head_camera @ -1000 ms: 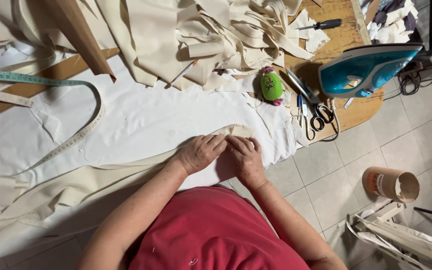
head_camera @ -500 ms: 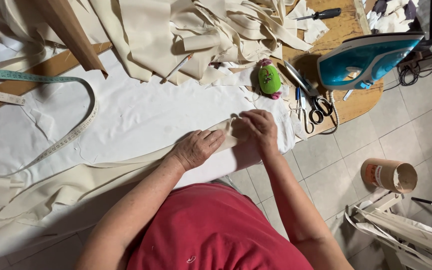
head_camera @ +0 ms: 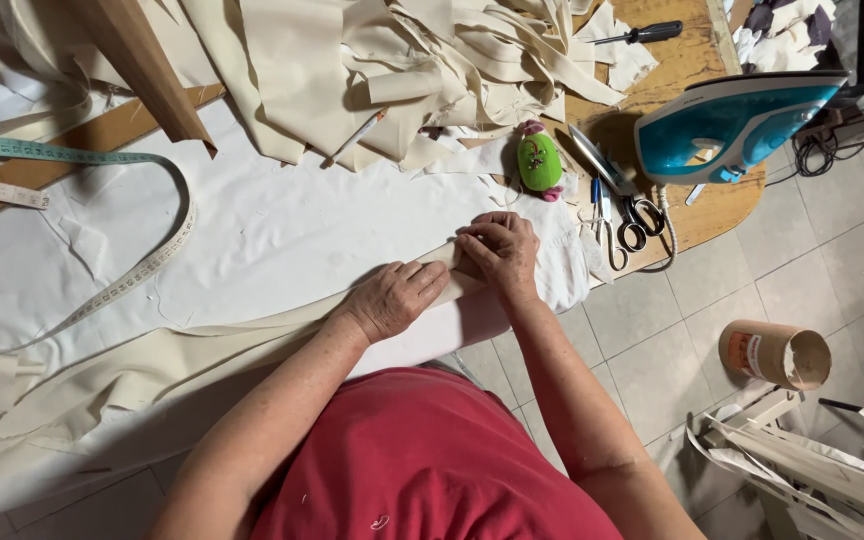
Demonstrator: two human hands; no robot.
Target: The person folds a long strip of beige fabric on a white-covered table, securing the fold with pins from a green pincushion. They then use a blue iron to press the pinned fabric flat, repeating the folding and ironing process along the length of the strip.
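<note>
Head view, looking down at desk [head_camera: 722, 205]. Left hand [head_camera: 392, 298] lies flat, fingers spread open, pressing cream fabric strip [head_camera: 202, 345] onto white cloth [head_camera: 282, 230] at centre. Right hand [head_camera: 497, 250] just beside, at 2 o'clock, fingers curled, pinching strip end. Green pincushion [head_camera: 539, 162] at 12 o'clock from right hand. Scissors [head_camera: 627, 210] at 2 o'clock, blue iron [head_camera: 727, 125] beyond. Measuring tape [head_camera: 102, 160] at 10 o'clock.
</note>
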